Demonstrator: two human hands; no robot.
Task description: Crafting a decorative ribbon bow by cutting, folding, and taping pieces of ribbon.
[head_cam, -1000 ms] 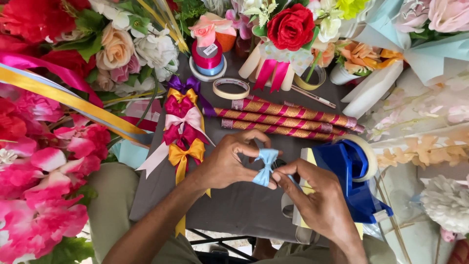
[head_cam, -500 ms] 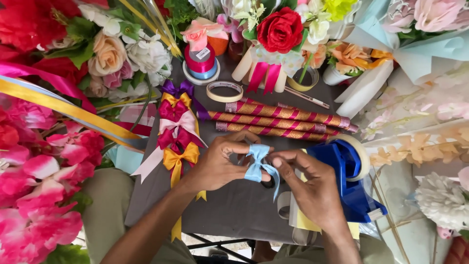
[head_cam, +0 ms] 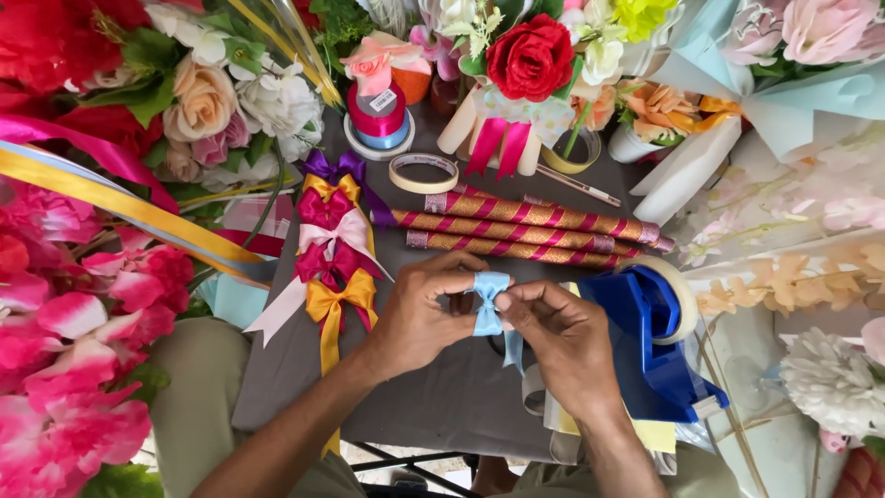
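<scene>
Centrally, a light blue ribbon bow (head_cam: 489,302) is being held just above the grey table (head_cam: 442,406), near its front half, between both hands. The left hand (head_cam: 419,318) is pinching the bow's left loop between thumb and fingers, while the right hand (head_cam: 562,337) is pressing thumb and forefinger together on the middle knot; this two-sided hold appears to be keeping the loops even while the centre is being cinched, and the loose tail is hanging down below the right hand. Just left of the hands, a column of finished bows (head_cam: 334,249) in purple, gold, red and pink is lying in line, seemingly set aside in order. Beyond the hands, three striped sticks (head_cam: 530,226) are lying crosswise, with a tape ring (head_cam: 423,172) and a ribbon spool (head_cam: 379,115) behind them. A blue tape dispenser (head_cam: 650,337) is sitting close to the right wrist, crowding that side. Artificial flowers (head_cam: 74,304) are pressing in along the left, far and right edges, so free room is remaining only on the bare cloth directly beneath and in front of the hands.
</scene>
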